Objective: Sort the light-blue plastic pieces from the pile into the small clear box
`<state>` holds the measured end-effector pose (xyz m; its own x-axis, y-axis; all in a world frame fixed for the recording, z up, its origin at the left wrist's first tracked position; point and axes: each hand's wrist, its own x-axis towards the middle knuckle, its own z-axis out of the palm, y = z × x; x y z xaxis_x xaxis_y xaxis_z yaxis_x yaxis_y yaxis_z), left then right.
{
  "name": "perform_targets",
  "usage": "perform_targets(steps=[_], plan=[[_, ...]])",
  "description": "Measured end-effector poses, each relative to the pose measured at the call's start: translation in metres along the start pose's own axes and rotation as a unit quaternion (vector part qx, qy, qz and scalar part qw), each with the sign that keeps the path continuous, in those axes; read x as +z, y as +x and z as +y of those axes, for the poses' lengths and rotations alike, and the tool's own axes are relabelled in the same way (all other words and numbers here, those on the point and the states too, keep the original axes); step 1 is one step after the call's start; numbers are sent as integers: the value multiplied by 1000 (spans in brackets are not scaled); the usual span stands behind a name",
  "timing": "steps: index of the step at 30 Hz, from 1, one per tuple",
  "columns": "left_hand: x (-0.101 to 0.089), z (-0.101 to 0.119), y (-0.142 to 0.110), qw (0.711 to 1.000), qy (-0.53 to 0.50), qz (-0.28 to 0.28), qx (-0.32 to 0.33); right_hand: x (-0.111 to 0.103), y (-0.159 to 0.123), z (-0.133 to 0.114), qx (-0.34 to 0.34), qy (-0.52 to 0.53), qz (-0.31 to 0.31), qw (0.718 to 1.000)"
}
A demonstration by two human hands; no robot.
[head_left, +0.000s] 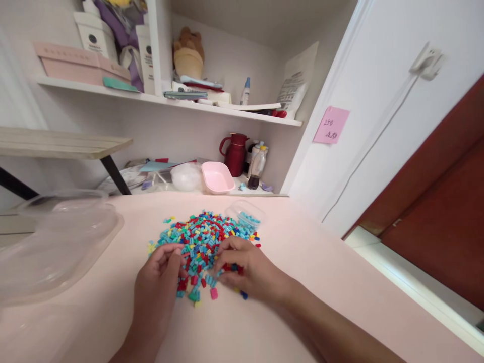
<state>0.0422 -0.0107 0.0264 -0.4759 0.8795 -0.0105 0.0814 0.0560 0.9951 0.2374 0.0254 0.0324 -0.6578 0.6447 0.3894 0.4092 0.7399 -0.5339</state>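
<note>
A heap of several small coloured beads (202, 234), teal, red, blue and yellow, lies on the pale pink table (302, 262). My left hand (159, 277) rests at the heap's near left edge, fingers curled and pinched together on something too small to name. My right hand (245, 267) lies on the heap's near right side, fingers bent down onto the beads, a few showing under them. A small clear container (245, 212) with teal beads in it sits at the heap's far right.
Large clear plastic lids or trays (56, 242) lie at the left of the table. Behind stand a pink tub (217, 177), a red jug (235, 154), bottles (257, 166) and a cluttered shelf (170, 101). A white wall with a pink note (330, 125) rises at right.
</note>
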Motion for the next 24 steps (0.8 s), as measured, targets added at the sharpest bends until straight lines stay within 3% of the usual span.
perform_targets(steps=[6, 8, 10, 12, 15, 19, 24], plan=[[-2, 3, -1, 1000, 16, 4, -3, -18, 4, 13, 117, 131, 107, 979], [-2, 2, 0, 1000, 10, 9, -6, -26, 4, 24, 186, 230, 166, 941], [-2, 1, 1, 1000, 9, 4, -9, -33, 3, 33, 239, 340, 223, 882], [-2, 1, 1, 1000, 14, -4, -13, -39, 3, 38, 261, 421, 259, 829], [-3, 1, 1, 1000, 21, -9, -18, -40, 4, 37, 270, 488, 267, 786], [-4, 3, 0, 999, 26, -12, -16, -40, 5, 33, 261, 488, 288, 782], [-2, 2, 1, 1000, 18, -6, -23, -53, 1, 46, 234, 403, 422, 778]])
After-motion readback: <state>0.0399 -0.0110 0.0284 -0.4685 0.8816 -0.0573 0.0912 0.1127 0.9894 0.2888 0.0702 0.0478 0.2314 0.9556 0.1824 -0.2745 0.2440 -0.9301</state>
